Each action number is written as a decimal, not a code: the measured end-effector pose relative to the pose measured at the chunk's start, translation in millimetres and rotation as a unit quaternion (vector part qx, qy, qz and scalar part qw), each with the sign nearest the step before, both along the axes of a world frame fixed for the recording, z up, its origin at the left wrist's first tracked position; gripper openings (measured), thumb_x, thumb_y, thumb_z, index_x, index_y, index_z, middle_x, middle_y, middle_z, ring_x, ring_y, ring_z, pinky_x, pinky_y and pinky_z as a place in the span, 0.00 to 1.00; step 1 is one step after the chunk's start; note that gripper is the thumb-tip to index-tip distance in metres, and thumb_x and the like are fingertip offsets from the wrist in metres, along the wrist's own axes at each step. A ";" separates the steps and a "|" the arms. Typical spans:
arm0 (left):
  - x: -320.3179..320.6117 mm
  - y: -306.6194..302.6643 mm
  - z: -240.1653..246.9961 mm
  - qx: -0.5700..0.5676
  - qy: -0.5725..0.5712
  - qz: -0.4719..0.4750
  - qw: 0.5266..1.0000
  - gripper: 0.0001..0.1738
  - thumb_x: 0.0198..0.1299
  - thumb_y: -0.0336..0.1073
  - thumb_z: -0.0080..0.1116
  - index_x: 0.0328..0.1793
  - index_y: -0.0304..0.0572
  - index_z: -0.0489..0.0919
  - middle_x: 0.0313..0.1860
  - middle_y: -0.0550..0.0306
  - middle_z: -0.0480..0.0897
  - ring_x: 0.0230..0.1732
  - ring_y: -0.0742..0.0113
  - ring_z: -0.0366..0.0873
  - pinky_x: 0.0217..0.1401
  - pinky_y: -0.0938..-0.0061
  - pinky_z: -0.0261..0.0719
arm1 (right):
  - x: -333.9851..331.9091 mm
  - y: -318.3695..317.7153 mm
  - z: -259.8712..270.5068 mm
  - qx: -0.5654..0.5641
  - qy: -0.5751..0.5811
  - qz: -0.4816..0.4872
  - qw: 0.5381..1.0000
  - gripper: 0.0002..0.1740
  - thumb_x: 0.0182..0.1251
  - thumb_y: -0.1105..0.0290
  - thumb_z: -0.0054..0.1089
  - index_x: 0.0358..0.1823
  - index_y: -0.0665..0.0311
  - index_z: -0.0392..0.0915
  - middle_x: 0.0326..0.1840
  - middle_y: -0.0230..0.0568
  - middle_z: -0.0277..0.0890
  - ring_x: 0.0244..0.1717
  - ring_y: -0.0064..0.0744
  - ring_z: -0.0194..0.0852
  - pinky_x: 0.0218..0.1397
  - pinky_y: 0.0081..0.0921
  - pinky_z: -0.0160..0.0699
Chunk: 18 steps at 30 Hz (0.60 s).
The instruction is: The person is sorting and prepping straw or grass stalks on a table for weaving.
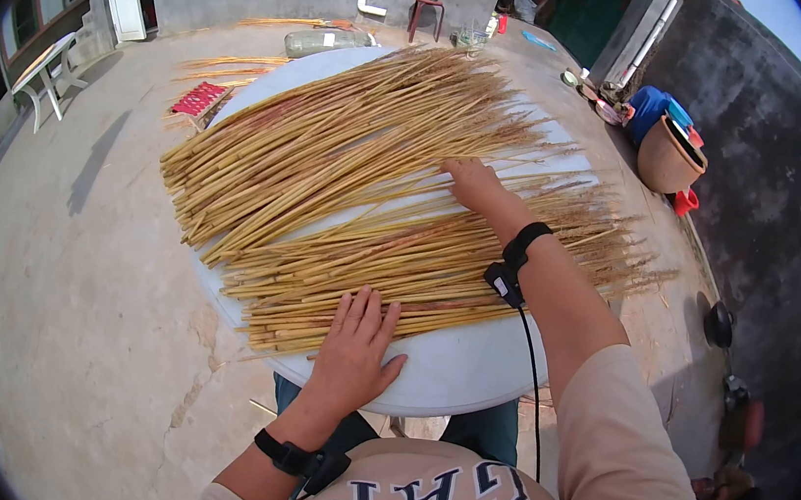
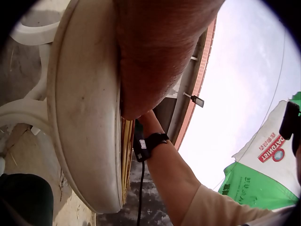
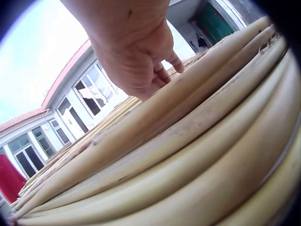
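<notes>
Long yellow-brown stalks with feathery brown tips lie across a round white table in two layers, a far bundle and a near bundle. My left hand rests on the near bundle's front edge, fingers extended and slightly spread over the thick ends. My right hand reaches in between the two bundles, near the thin feathery ends. In the right wrist view its fingers bend down behind thick stalks; the fingertips are partly hidden, so I cannot tell whether they pinch any stalks.
More loose stalks lie on the concrete beyond the table, near a small red-woven stool. A brown stool stands by the grey wall. To the right are a clay pot and a blue barrel. A black cable hangs from the right wrist.
</notes>
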State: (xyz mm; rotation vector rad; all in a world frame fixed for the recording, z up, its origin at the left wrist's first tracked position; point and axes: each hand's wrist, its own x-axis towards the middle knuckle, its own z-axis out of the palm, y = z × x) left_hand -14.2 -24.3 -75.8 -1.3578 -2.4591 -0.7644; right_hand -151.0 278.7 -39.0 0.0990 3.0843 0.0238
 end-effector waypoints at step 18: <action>-1.0 0.3 1.7 0.002 -0.002 0.003 1.000 0.35 0.49 0.43 0.61 0.62 0.35 0.66 0.60 0.34 0.66 0.66 0.43 0.58 0.70 0.55 0.50 | -5.0 -23.4 2.8 0.071 -0.024 0.017 0.997 0.13 0.63 0.74 0.45 0.49 0.61 0.70 0.54 0.43 0.70 0.58 0.43 0.64 0.59 0.51 0.61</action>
